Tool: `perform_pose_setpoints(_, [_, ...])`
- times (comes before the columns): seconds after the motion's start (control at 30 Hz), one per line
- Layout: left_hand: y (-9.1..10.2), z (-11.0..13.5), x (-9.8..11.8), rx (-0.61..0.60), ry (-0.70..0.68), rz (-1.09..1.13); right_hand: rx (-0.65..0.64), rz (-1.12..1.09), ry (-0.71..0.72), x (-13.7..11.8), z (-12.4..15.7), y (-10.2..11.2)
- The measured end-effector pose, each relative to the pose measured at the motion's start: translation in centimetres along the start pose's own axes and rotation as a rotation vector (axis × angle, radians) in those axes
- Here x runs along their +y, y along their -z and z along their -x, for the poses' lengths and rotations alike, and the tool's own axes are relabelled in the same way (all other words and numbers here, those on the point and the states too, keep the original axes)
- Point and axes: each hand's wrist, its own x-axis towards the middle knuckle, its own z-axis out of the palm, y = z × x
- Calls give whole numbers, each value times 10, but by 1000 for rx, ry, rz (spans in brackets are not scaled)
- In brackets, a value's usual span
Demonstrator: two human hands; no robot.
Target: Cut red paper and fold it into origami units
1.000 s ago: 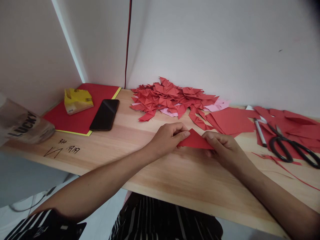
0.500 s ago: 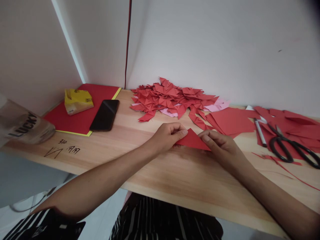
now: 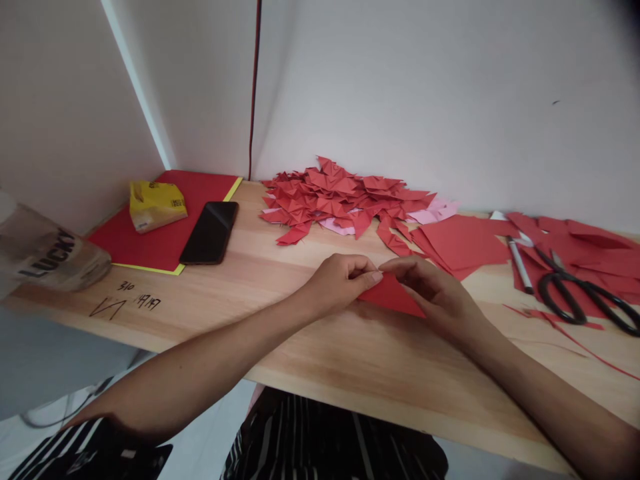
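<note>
A piece of red paper [image 3: 393, 297], folded to a triangle-like shape, is held just over the wooden table between my hands. My left hand [image 3: 345, 280] pinches its upper left corner between thumb and index finger. Curved over the right side, my right hand [image 3: 430, 287] has its index fingertip near the top corner by my left thumb, its thumb lying along the paper. The right hand's fingers cover part of the paper. Behind them lies a heap of folded red paper pieces [image 3: 335, 197] with some pink paper [image 3: 435, 211] under it.
Flat red sheets [image 3: 463, 243], a marker [image 3: 521, 265], black-handled scissors [image 3: 565, 293] and thin red strips [image 3: 590, 347] lie to the right. To the left are a phone [image 3: 209, 233], a yellow packet [image 3: 157, 205] on red card [image 3: 150, 248], and a clear LUCKY cup [image 3: 55, 250].
My right hand has moved up and left along the paper, bringing its index fingertip close to my left thumb. The left hand has shifted slightly down and right, still pinching.
</note>
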Motion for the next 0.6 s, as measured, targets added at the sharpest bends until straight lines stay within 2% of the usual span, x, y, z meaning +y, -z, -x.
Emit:
perform_pose_setpoints(0.2, [0,1,1,-46,-57,-177,24,118,-60,0,0,3])
perform_pose_setpoints(0.4, [-2,8,10,29,-106,-228,47,162,-107,-1,-4,7])
perform_pose_setpoints(0.6, [-4,5,3,110,-33,-413,-48,220,-79,-1,-11,7])
